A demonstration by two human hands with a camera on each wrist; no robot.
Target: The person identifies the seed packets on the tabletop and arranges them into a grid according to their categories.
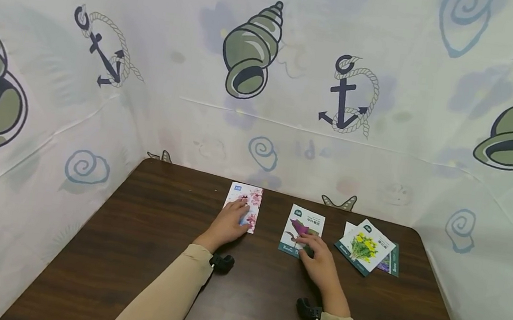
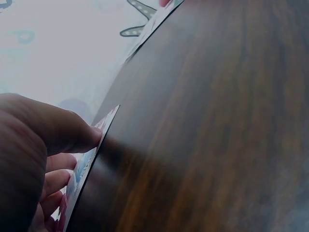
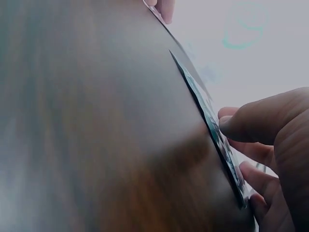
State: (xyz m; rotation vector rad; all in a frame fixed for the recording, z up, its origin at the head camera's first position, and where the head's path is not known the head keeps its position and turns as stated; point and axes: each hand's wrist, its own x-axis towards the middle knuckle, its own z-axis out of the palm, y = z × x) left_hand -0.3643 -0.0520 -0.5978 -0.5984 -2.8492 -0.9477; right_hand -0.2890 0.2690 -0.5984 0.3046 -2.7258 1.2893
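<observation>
On the table lies a white packet with pink blossoms [image 1: 255,197], flat, like a seed packet. My left hand [image 1: 229,223] rests on its face, fingers spread loosely; in the left wrist view the thumb [image 2: 72,133] touches near its edge. To the right is a seed packet with a purple flower [image 1: 294,223] and a green lower band. My right hand [image 1: 318,258] is over its lower right part, with the fingers slightly bent. The right wrist view shows the right thumb [image 3: 251,118] close to this packet's surface [image 3: 205,108]; whether every fingertip touches it, I cannot tell.
Farther right, a seed packet with yellow flowers [image 1: 366,246] overlaps other packets, one showing purple blooms [image 1: 385,264]. The dark wooden table [image 1: 139,252] ends at the back against a patterned cloth [image 1: 295,154], which also hangs at both sides.
</observation>
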